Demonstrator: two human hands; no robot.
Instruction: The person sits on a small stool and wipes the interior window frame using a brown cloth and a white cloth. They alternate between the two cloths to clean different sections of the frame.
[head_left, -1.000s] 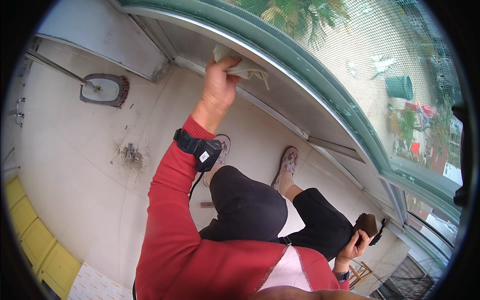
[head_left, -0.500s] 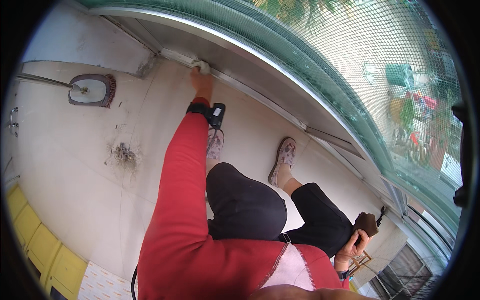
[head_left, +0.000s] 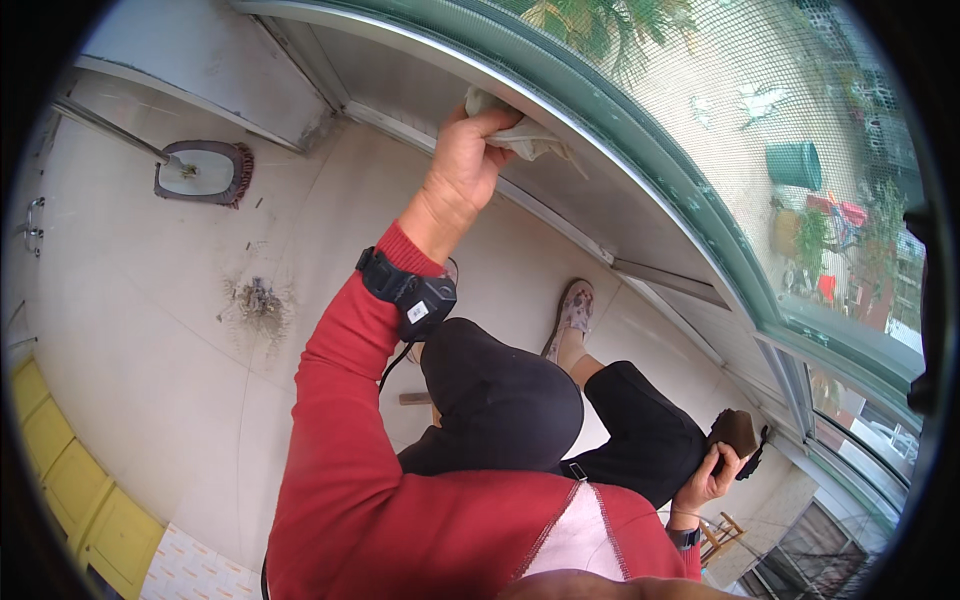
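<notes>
At the sill of the screened window, my left hand (head_left: 470,165) grips a crumpled pale cloth (head_left: 530,138). The cloth bulges out past the fingers and lies close under the white frame edge, against the grey lower panel (head_left: 400,72). By my right knee, my right hand (head_left: 708,482) has its fingers bent on a small brown block-like thing (head_left: 738,430) whose kind I cannot make out. A black strap shows beside that brown thing. On my left wrist sits a black device (head_left: 412,298) with a cable.
On the pale floor to the left are a mop (head_left: 205,172) and a heap of swept dirt (head_left: 258,305). Yellow cabinets (head_left: 75,490) line the lower left. Part of a wooden stool (head_left: 415,399) shows by my leg. Beyond the mesh (head_left: 700,60) are plants and a green bucket (head_left: 793,165).
My left hand has risen with the cloth from the low track near the floor to the upper part of the panel, nearer me and to the right. My right hand has barely shifted.
</notes>
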